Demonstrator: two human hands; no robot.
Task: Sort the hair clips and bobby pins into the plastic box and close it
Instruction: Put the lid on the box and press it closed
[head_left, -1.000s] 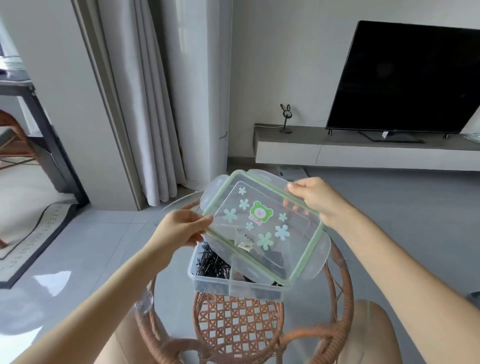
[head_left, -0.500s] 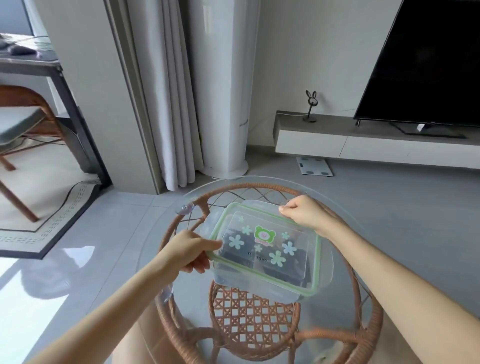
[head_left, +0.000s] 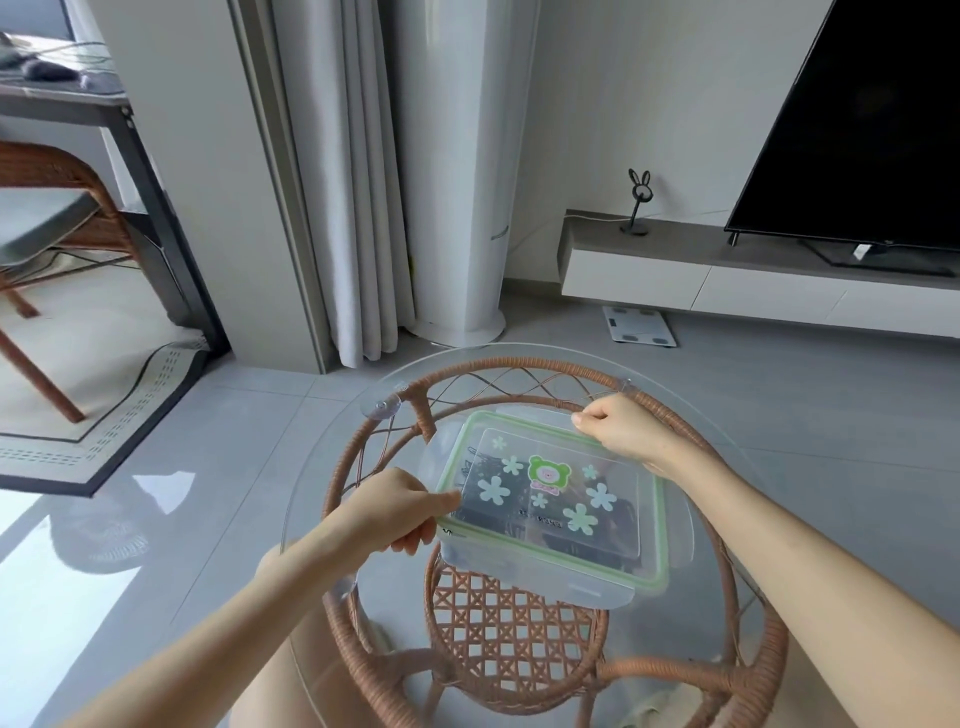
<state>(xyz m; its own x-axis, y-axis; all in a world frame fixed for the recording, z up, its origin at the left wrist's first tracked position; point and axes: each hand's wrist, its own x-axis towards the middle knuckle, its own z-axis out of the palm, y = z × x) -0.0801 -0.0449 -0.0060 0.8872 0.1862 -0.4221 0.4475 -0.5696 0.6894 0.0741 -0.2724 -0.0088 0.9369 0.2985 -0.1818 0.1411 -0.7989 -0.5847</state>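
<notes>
Box sits mid-table on the glass, lid laid over it, dark pins showing through. My left hand has its fingers pinched shut on the lid's near-left edge — I judge that steadies it while it seats. Moving right, my right hand is curled closed on the far corner, probably pressing the rim down. Side flaps look unlatched. The box's long axis runs from far left to near right, skewed to me.
</notes>
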